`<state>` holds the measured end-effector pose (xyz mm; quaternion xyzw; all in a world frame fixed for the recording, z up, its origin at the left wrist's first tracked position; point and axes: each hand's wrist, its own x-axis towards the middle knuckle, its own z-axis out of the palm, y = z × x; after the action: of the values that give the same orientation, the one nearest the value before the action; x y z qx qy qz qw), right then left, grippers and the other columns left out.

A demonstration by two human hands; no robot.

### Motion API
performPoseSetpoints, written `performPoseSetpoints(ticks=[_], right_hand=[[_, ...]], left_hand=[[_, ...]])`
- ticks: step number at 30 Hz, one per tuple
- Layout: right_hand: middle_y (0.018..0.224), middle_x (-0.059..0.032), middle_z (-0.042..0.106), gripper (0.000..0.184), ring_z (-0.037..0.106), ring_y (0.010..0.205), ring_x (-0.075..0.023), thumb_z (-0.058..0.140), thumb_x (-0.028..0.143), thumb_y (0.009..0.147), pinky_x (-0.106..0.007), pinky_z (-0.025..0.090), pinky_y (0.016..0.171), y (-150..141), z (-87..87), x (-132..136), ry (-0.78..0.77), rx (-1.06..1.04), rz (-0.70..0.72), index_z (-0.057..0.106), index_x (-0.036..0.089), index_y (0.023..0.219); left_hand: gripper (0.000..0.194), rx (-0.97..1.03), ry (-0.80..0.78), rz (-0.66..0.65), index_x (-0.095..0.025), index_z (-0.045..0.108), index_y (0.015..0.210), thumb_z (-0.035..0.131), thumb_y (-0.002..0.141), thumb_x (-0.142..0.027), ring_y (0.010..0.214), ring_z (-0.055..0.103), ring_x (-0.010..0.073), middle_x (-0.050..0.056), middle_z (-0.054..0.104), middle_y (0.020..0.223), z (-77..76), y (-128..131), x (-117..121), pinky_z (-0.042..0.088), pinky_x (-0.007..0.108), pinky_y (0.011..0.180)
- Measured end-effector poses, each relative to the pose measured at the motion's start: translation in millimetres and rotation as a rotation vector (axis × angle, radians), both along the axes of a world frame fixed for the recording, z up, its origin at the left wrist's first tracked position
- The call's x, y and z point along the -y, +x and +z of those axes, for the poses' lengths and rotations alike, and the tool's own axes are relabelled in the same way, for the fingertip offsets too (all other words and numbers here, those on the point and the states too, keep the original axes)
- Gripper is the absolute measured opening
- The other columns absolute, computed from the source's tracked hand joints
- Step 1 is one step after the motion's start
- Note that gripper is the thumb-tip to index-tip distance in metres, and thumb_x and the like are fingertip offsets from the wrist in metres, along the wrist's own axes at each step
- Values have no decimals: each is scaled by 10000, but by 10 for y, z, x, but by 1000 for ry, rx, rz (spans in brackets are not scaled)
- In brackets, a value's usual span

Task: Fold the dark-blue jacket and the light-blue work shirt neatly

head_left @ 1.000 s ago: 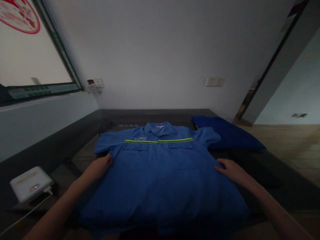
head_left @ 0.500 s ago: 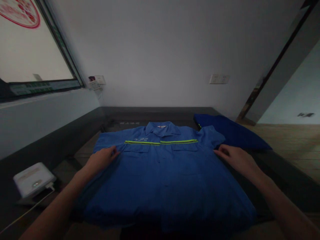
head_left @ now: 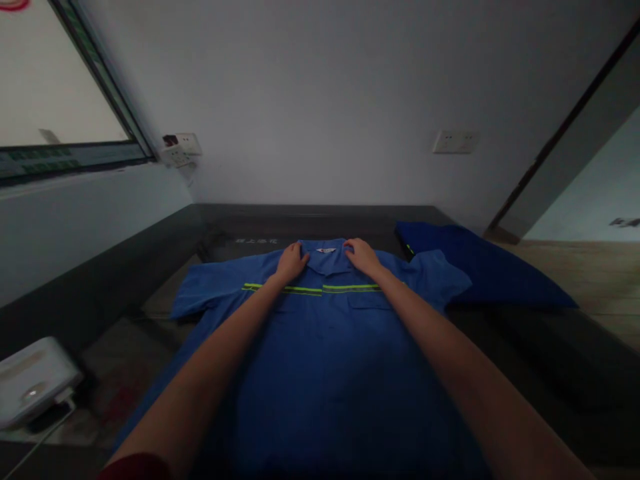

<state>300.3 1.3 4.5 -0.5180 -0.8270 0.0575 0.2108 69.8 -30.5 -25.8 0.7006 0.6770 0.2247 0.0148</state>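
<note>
A blue short-sleeved work shirt lies spread front side up, its collar at the far end. Yellow-green stripes cross its chest above two flap pockets. At the collar's left side, my left hand is closed with its fingers curled on the cloth. My right hand pinches the collar's right side in the same way. The white neck label shows between them. My forearms cover parts of the chest stripes and pockets.
The shirt lies on a dark table against the wall. A folded darker blue cloth rests at the right. At the left is a white box-shaped device with a cable. Wall sockets are behind the table.
Both hands have moved from the shirt's sides below the sleeves, inward and away from me, to the collar. The left sleeve now lies more spread out, and the view has shifted slightly.
</note>
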Motion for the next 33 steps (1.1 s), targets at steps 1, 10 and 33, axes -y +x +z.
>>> performPoseSetpoints(ticks=[1,10,33], right_hand=[[1182,-131,612,319,551,1110,-201,493,167,870,-293,394,941,-23,-64,-52,-2,0,5,595,126,1170],[1461,-212,343,587,284,1366,-304,419,448,930,-464,247,1092,-33,-567,-184,-71,83,67,405,65,1376],[1126,-77,613,253,528,1090,-217,628,384,837,-416,390,976,-41,-255,-37,-100,-141,546,659,212,1020]], left_hand=[[480,-16,-16,-12,-55,417,1308,420,913,-328,1276,426,274,225,462,1357,-44,10,-32,329,399,1051],[640,-171,-155,-126,-131,301,1430,310,922,-519,1416,148,299,169,236,1519,-251,-10,-80,145,517,1122],[279,-44,-198,-584,-167,607,1052,646,793,-265,1100,526,235,91,589,1152,208,41,44,404,350,950]])
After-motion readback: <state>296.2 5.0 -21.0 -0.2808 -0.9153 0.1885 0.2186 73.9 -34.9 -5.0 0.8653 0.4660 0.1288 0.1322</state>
